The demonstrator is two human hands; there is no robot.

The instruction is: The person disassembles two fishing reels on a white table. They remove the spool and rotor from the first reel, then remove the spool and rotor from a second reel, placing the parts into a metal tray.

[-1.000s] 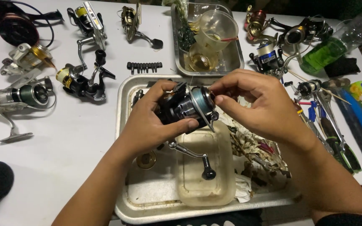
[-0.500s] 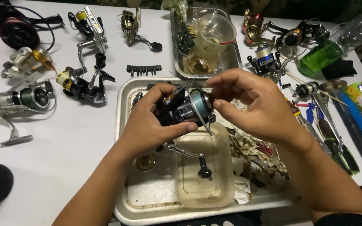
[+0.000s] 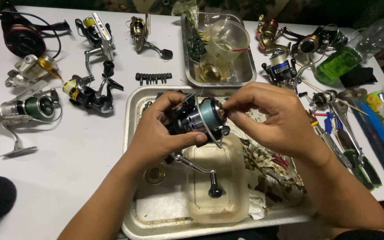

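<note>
Centre of frame: you hold a dark spinning reel (image 3: 195,119) above the big metal tray (image 3: 132,133). Your left hand (image 3: 156,133) cups the reel body, fingers curled and pressed around it, thumb laid along the underside. Your right hand (image 3: 272,118) meets the front of the spool, thumb and forefinger pinched on the small knob at its face. Judgement: you are working the spool's front cap; the next move calls for a steady twist while the left hand keeps the body from turning.

Spool wound with pale blue-grey line, glossy metal bail wire, crank handle (image 3: 201,175) hanging down with a black knob. Below it, a cloudy plastic tub (image 3: 227,200). Other reels (image 3: 27,106) lie at left on the white table (image 3: 67,169).
</note>
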